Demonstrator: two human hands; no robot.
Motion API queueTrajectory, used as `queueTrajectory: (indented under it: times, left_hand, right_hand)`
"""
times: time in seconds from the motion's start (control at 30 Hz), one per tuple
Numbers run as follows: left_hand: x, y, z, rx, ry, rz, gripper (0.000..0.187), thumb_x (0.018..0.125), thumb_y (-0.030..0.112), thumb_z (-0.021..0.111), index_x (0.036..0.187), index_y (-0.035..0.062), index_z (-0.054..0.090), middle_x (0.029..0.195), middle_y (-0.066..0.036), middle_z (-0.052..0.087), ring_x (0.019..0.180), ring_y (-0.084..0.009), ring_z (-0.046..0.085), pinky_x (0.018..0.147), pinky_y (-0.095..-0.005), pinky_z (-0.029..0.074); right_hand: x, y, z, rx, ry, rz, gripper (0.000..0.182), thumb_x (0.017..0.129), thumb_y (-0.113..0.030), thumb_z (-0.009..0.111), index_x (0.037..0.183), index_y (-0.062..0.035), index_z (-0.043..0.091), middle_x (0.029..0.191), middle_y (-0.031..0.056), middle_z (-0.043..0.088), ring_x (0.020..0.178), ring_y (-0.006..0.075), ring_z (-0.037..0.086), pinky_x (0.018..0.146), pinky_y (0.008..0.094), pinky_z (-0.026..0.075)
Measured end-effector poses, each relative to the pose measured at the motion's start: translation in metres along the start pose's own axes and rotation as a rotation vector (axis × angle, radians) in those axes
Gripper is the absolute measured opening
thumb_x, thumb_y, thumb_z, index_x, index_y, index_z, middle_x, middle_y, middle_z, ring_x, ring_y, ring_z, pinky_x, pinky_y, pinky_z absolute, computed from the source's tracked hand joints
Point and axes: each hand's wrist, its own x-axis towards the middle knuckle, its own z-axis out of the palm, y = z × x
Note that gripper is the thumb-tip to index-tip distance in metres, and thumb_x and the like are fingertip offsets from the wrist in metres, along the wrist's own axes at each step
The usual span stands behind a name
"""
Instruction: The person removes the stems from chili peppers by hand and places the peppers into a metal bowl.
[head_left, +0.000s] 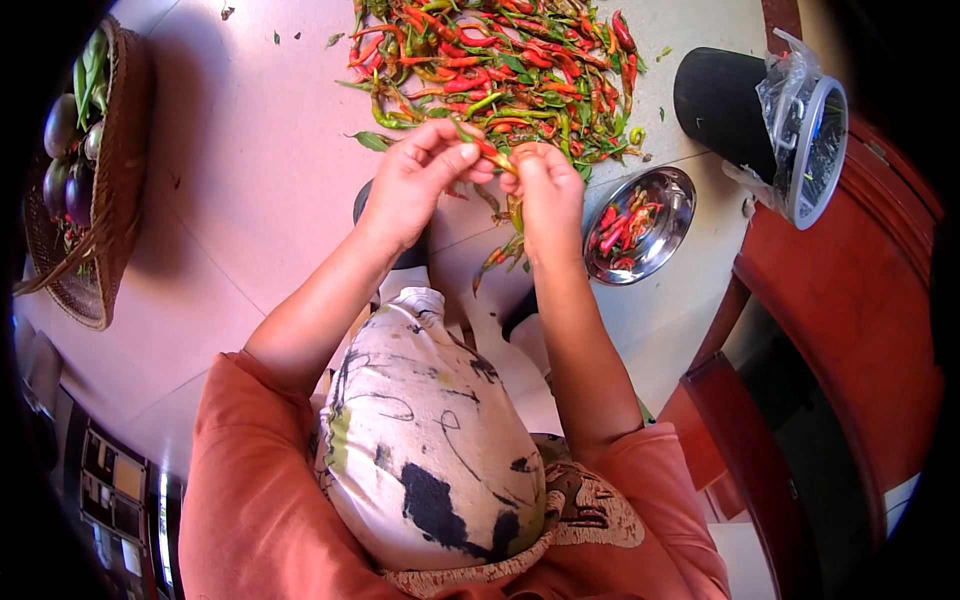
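Note:
My left hand [425, 172] and my right hand [545, 188] are raised close together, just in front of the near edge of a pile of red and green chili peppers [480, 70] on the floor. Between them is a red and green pepper [492, 153], pinched by the fingers of both hands. Below the right hand, several more peppers [510, 245] with greenish and orange skins are visible; whether the hand holds them I cannot tell. To the right, a shiny metal bowl [675, 240] has red pepper pieces [627, 228] in it.
A black bin [715, 105] with a plastic liner lies tipped at the right, beside red wooden furniture [850, 290]. At the far left, a woven basket [122, 150] holds eggplants [62, 125] and green pods. Loose leaves lie on the tiled floor [230, 190].

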Motion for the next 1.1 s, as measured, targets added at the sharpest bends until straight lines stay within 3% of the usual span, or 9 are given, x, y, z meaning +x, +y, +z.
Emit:
queueTrajectory:
  times: [0.1,0.23,0.47,0.53,0.63,0.73,0.97,1.07,1.1]
  left_hand:
    - [-0.002,0.004,-0.007,-0.086,-0.005,0.072,0.019,0.090,0.013,0.051,0.105,0.0021,0.052,0.094,-0.010,0.062,0.079,-0.0167,0.062,0.073,-0.0280,0.051]
    - [-0.005,0.017,-0.012,-0.243,-0.096,0.041,0.021,0.090,0.015,0.050,0.107,0.0025,0.051,0.103,-0.014,0.060,0.079,-0.0170,0.062,0.073,-0.0281,0.052]
    - [-0.008,0.018,-0.010,-0.323,-0.081,-0.034,0.024,0.090,0.012,0.050,0.111,-0.0003,0.051,0.099,-0.014,0.062,0.078,-0.0163,0.062,0.071,-0.0270,0.052]
    - [-0.009,0.018,-0.008,-0.294,-0.037,-0.069,0.025,0.090,0.012,0.051,0.111,-0.0005,0.051,0.096,-0.013,0.062,0.076,-0.0163,0.062,0.071,-0.0271,0.052]
    - [-0.009,0.017,-0.010,-0.256,-0.043,-0.129,0.023,0.089,0.015,0.053,0.107,0.0006,0.053,0.092,-0.010,0.062,0.074,-0.0180,0.062,0.070,-0.0288,0.053]
    - [-0.006,0.017,-0.015,-0.236,-0.089,-0.156,0.018,0.088,0.013,0.055,0.100,0.0007,0.056,0.086,-0.008,0.062,0.074,-0.0164,0.062,0.070,-0.0292,0.053]
    - [-0.008,0.008,-0.022,-0.096,-0.122,-0.350,0.014,0.085,0.014,0.060,0.090,0.0014,0.058,0.078,-0.004,0.060,0.062,-0.0085,0.055,0.055,-0.0201,0.044]
    - [-0.009,0.007,-0.039,-0.007,-0.430,-0.373,0.013,0.086,0.012,0.058,0.092,0.0004,0.058,0.077,-0.003,0.058,0.060,-0.0059,0.049,0.053,-0.0189,0.039]
    - [-0.008,0.012,-0.043,-0.005,-0.427,-0.377,0.013,0.086,0.012,0.058,0.092,0.0004,0.058,0.077,-0.003,0.058,0.060,-0.0059,0.049,0.053,-0.0189,0.039]
  right_hand:
    - [0.007,-0.004,-0.017,0.283,0.070,0.152,0.010,0.083,-0.006,0.046,0.086,-0.0027,0.054,0.080,0.0082,0.058,0.058,0.0115,0.051,0.053,0.0247,0.045]
    - [0.010,-0.025,-0.028,0.475,-0.105,0.142,0.015,0.084,-0.003,0.044,0.097,-0.0028,0.052,0.079,0.0082,0.058,0.061,0.0112,0.051,0.056,0.0255,0.045]
    - [0.007,-0.038,-0.011,0.328,-0.326,0.134,0.017,0.086,-0.004,0.049,0.099,0.0005,0.058,0.082,0.0037,0.058,0.065,0.0077,0.051,0.060,0.0225,0.045]
    - [0.006,-0.036,-0.003,0.063,-0.469,0.077,0.015,0.085,-0.009,0.055,0.097,-0.0002,0.059,0.079,0.0006,0.058,0.065,0.0046,0.050,0.058,0.0195,0.043]
    - [0.002,-0.040,0.005,-0.147,-0.464,-0.005,0.015,0.085,-0.014,0.060,0.094,-0.0010,0.061,0.076,-0.0014,0.059,0.063,0.0023,0.049,0.055,0.0175,0.041]
    - [0.004,-0.037,0.005,-0.146,-0.485,0.022,0.014,0.084,-0.014,0.061,0.091,-0.0019,0.061,0.075,-0.0009,0.060,0.060,0.0021,0.048,0.052,0.0178,0.039]
    - [0.001,-0.008,-0.005,-0.258,-0.485,0.086,0.013,0.086,-0.016,0.059,0.088,-0.0026,0.059,0.067,-0.0019,0.055,0.053,0.0030,0.044,0.047,0.0185,0.036]
    - [-0.006,-0.010,-0.008,-0.228,-0.618,0.202,0.013,0.087,-0.017,0.057,0.087,-0.0034,0.058,0.064,-0.0029,0.052,0.053,0.0037,0.046,0.048,0.0185,0.037]
    - [-0.011,-0.012,-0.008,-0.229,-0.714,0.288,0.013,0.088,-0.017,0.057,0.089,-0.0038,0.057,0.064,-0.0032,0.051,0.054,0.0040,0.047,0.049,0.0181,0.037]
